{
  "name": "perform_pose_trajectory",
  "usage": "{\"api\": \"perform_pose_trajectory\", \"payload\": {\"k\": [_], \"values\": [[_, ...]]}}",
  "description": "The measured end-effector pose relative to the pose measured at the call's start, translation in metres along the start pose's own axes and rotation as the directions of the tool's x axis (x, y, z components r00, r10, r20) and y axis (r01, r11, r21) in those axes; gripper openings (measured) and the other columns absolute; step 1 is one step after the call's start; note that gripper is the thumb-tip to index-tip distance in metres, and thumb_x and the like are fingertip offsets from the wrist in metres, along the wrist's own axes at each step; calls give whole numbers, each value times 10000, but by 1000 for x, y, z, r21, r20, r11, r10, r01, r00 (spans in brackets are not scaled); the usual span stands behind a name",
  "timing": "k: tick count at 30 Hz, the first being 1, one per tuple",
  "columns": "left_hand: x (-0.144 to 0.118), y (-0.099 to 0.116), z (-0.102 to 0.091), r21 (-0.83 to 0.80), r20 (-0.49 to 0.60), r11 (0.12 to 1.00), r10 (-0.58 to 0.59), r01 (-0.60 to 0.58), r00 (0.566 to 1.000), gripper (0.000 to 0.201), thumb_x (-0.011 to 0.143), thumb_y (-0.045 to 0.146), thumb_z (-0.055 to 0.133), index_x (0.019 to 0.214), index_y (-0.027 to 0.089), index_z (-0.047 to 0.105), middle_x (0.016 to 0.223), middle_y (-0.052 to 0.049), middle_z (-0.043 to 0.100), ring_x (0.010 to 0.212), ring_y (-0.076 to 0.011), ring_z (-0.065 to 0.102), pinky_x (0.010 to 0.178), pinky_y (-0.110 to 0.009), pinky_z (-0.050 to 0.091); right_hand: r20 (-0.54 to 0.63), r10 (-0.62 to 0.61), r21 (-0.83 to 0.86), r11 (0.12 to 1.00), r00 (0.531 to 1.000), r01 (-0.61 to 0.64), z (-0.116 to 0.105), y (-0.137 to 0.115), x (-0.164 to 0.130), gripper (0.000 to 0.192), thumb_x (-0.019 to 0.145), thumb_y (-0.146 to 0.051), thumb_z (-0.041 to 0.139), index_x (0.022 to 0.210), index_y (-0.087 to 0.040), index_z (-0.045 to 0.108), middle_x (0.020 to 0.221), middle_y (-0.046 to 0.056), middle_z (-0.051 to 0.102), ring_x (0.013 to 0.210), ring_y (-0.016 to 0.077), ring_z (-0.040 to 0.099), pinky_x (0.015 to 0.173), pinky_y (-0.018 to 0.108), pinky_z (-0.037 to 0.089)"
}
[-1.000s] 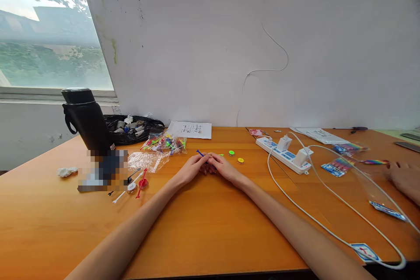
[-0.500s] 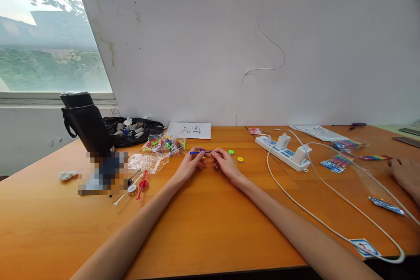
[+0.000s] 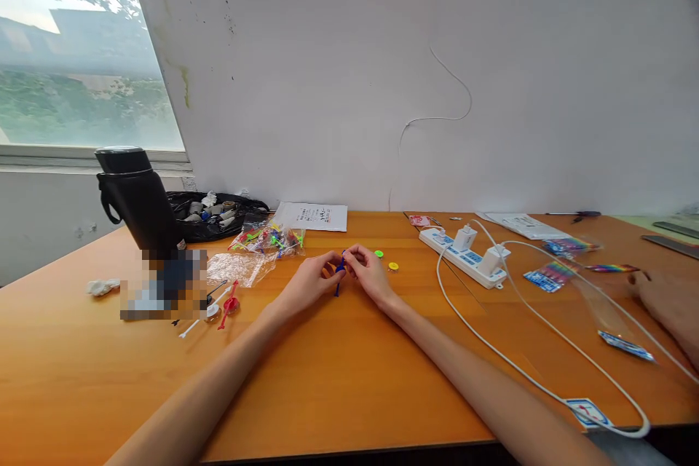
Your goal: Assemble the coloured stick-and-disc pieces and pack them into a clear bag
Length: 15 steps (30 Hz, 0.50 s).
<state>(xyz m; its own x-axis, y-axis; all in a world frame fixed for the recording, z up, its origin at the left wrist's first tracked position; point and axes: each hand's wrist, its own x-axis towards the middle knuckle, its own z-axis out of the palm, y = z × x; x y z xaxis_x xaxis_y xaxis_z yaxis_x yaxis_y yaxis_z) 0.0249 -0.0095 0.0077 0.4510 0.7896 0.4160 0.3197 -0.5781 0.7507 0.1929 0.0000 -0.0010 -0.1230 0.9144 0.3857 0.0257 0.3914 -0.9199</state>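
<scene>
My left hand [image 3: 312,282] pinches a small blue plastic arrow [image 3: 337,287] between thumb and fingers. At the arrow's upper end, the fingertips of my right hand [image 3: 370,275] close on it; the arrow stands nearly upright between both hands, partly covered by the fingers. Just beyond my right hand lie a green disc [image 3: 378,254] and a yellow disc [image 3: 393,266]. Left of my left forearm rest a red arrow spinner [image 3: 231,304], a white arrow spinner [image 3: 212,314] and a dark arrow [image 3: 217,291].
A clear bag of coloured plastic pieces [image 3: 273,240] lies behind my left hand. Left of it stand a black bottle [image 3: 136,204] and a black plastic bag [image 3: 218,233]. A power strip [image 3: 464,259] with trailing white cables occupies the right, near another person's hand [image 3: 658,291].
The blue arrow has turned from lying level between my hands to nearly upright. My hands have moved closer together. The other person's hand at the right has shifted slightly in view.
</scene>
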Motion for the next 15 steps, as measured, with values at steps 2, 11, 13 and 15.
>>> {"api": "perform_pose_trajectory", "payload": {"k": [2,11,13,15], "values": [[-4,5,-8,23,11,1000,-16,16,1000,234,886,372,567,994,193,672,910,-43,719,800,-164,661,710,-251,517,28,5,27,1000,1000,-5,1,0,0,311,862,-512,597,836,-202,575,658,-24,539,594,127,482,552,248,375],[-63,9,-134,323,-205,892,-261,317,943,466,796,592,577,1029,208,703,1132,-77,686,873,-220,697,761,-300,550,83,25,39,999,996,-28,3,1,-3,242,900,-430,543,913,-194,595,642,-24,548,595,122,494,553,241,384],[-77,3,-167,470,-253,773,-345,427,904,481,772,604,575,1025,216,706,1013,-72,721,855,-240,695,719,-289,531,90,19,20,1000,996,-21,3,2,-3,237,903,-419,531,915,-194,603,642,-23,552,597,124,500,557,241,390],[-89,-5,-190,585,-263,644,-424,493,866,457,722,595,596,941,214,720,908,-72,738,802,-253,690,678,-288,514,90,12,-3,1000,996,-12,2,3,-2,236,907,-412,520,917,-194,610,643,-22,558,594,123,503,559,241,394]]}}
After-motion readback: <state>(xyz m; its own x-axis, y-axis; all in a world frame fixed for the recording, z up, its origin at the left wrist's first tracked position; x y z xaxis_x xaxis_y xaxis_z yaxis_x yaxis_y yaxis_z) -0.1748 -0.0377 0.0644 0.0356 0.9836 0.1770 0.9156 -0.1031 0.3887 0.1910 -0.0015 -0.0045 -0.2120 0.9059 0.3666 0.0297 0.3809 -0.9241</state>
